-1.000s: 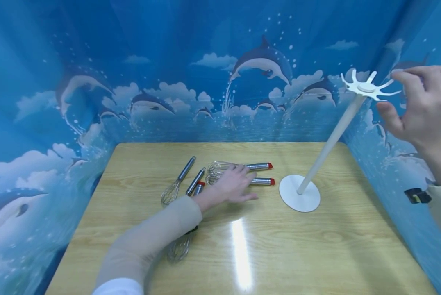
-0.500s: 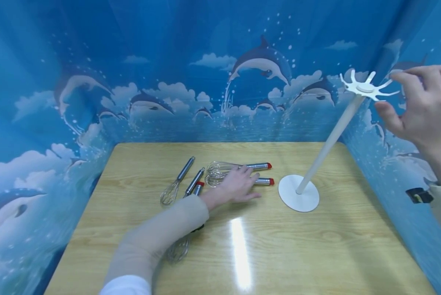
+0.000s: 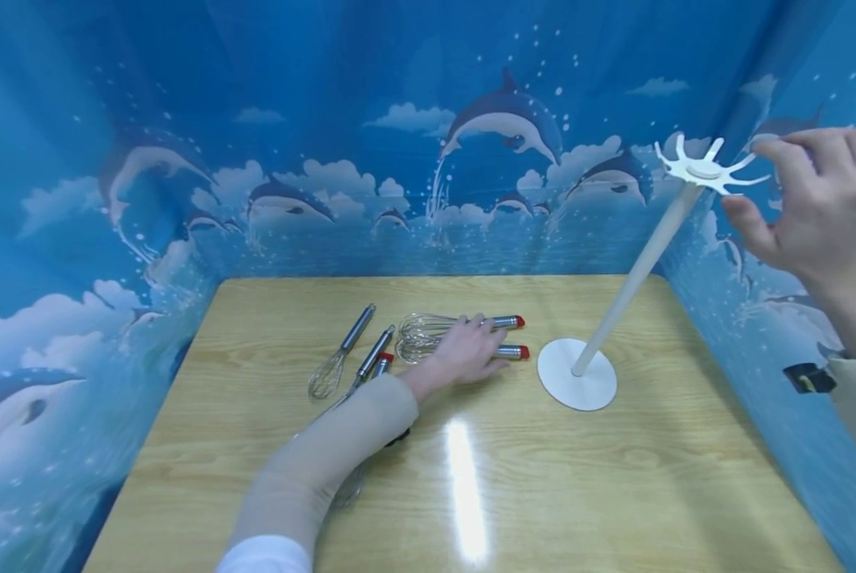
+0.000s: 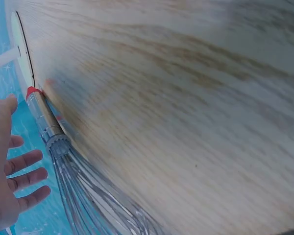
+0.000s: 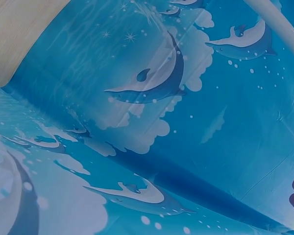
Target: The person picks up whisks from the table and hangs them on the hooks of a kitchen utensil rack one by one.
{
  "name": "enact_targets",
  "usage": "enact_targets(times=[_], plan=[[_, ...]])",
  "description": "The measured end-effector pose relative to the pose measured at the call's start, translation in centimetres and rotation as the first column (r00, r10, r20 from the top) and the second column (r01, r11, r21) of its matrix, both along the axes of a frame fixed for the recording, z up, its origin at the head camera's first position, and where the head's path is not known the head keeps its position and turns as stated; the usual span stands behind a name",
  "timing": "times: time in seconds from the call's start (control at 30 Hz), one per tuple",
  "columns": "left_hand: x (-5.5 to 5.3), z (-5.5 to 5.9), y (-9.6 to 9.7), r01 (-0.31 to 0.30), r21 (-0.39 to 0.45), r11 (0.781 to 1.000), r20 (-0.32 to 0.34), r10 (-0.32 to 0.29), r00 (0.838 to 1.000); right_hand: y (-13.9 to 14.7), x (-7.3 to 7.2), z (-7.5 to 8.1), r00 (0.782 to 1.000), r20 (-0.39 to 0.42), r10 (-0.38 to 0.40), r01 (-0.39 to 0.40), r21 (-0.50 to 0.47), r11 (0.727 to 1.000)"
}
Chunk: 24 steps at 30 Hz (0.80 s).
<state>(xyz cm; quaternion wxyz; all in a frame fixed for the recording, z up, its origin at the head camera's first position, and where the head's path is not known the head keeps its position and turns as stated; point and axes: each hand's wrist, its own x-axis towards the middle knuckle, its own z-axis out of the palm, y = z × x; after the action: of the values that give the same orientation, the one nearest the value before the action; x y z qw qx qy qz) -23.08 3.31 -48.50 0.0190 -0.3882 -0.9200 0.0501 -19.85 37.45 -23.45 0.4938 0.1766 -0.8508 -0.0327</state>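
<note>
Pale wood table [image 3: 614, 477], bright glare streak [image 3: 465, 493] on its near half. Blue dolphin-print curtain [image 3: 356, 103] round back and sides. White stand [image 3: 635, 278] on round base at table's right. Red-tipped whisks [image 3: 511, 352], pair, side by side mid-table; left hand [image 3: 467, 350] above them, fingers spread — contact can't be told. Three other whisks [image 3: 358, 328] further left, two partly hidden by left sleeve [image 3: 342, 438]. Right hand [image 3: 829, 207] beside stand's pronged top [image 3: 703, 169], thumb and forefinger apart, touch unclear. Since earlier frame: left hand slightly further right, toward handles — whisks, stand, right hand unchanged.
</note>
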Motion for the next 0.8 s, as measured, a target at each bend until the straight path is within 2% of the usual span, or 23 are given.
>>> enact_targets(times=[0.27, 0.53, 0.8], plan=[[-0.6, -1.1, 0.7, 0.006, -0.007, 1.000, -0.019, -0.006, 1.000, -0.2, -0.2, -0.1, 0.999, -0.032, 0.006, -0.006, -0.002, 1.000], [-0.4, -1.9, 1.2, -0.007, -0.035, 0.999, -0.035, 0.006, 0.999, -0.2, -0.2, 0.0, 1.000, -0.028, 0.003, -0.003, 0.001, 1.000], [-0.5, -2.8, 1.4, -0.016, -0.027, 1.000, -0.045, 0.015, 0.999, -0.2, -0.4, -0.2, 0.998, -0.053, 0.021, -0.022, -0.011, 1.000]])
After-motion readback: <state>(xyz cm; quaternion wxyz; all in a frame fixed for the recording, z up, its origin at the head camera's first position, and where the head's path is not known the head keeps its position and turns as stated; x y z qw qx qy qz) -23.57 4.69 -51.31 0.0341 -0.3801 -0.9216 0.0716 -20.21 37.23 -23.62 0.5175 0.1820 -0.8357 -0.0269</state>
